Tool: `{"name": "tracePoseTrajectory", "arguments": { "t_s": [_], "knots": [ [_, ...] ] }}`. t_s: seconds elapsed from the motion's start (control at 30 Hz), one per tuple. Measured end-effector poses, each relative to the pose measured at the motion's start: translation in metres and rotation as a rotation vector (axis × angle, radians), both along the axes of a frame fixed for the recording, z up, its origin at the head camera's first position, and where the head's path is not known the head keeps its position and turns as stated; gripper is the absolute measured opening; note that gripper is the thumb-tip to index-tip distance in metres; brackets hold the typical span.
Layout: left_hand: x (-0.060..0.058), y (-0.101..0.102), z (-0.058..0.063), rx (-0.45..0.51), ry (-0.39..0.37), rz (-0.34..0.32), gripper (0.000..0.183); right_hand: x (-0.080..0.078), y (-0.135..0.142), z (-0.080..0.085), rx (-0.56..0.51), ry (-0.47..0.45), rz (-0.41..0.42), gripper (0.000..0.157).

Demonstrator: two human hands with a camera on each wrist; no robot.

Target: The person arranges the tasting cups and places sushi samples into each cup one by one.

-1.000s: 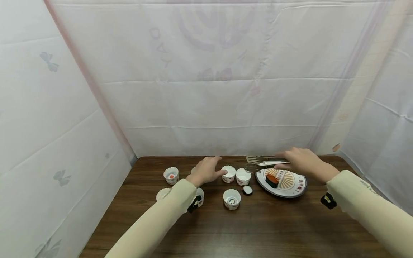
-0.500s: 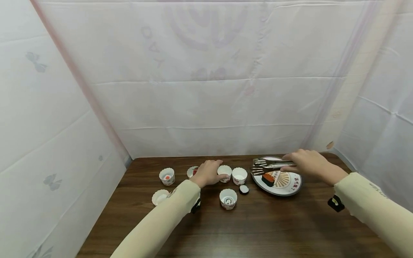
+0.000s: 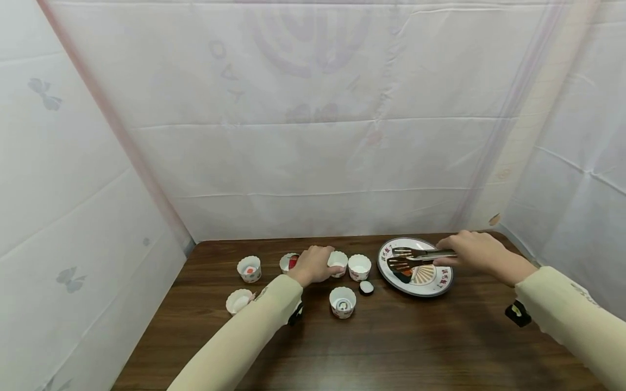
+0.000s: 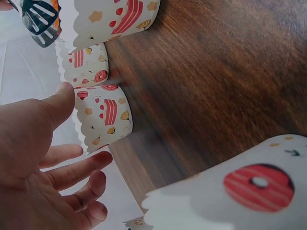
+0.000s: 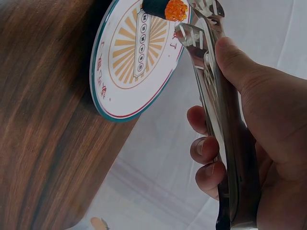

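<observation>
My right hand point(image 3: 474, 252) grips metal serving tongs point(image 5: 225, 124) with slotted heads. In the head view the tongs reach over a white oval plate point(image 3: 423, 288) with a fan pattern. A toy-like roe sushi piece point(image 5: 165, 8), dark-sided with orange topping, lies on that plate, partly hidden under the tong heads in the head view. My left hand point(image 3: 313, 265) has its thumb and loosely bent fingers spread beside a white scalloped paper cup point(image 4: 108, 115). The thumb overlaps the cup's rim in the left wrist view; whether it touches cannot be told.
Several more paper cups stand on the brown table point(image 3: 391, 347), including one at far left point(image 3: 249, 270) and one in front point(image 3: 343, 303). A red piece point(image 3: 293, 262) shows in a cup beside the left hand. A small white-topped, dark-sided piece point(image 3: 366, 288) lies loose left of the plate.
My right hand has turned and brought the tongs from behind the plate to over it, their heads now above the sushi piece. The left hand stays beside the same cup. The view has shifted slightly.
</observation>
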State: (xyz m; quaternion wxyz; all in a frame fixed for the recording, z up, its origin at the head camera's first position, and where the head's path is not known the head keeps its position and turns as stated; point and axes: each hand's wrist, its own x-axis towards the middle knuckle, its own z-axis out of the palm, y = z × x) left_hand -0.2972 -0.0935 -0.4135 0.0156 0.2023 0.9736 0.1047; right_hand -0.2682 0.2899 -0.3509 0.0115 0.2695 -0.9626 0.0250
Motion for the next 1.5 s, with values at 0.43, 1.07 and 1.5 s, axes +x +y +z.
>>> {"name": "tracePoseTrajectory", "arguments": {
  "t_s": [0.43,1.07,1.5],
  "knots": [
    [0.0,-0.002,-0.004,-0.003,0.027,0.011,0.06,0.001,0.007,-0.004,0.0,0.044,0.007,0.039],
    [0.001,-0.008,-0.003,0.016,0.023,0.016,0.059,0.001,0.012,-0.005,-0.018,0.028,0.019,0.033],
    [0.002,-0.008,-0.003,0.025,0.027,0.032,0.058,0.0,0.014,-0.007,-0.031,0.035,0.016,0.029]
  ]
}}
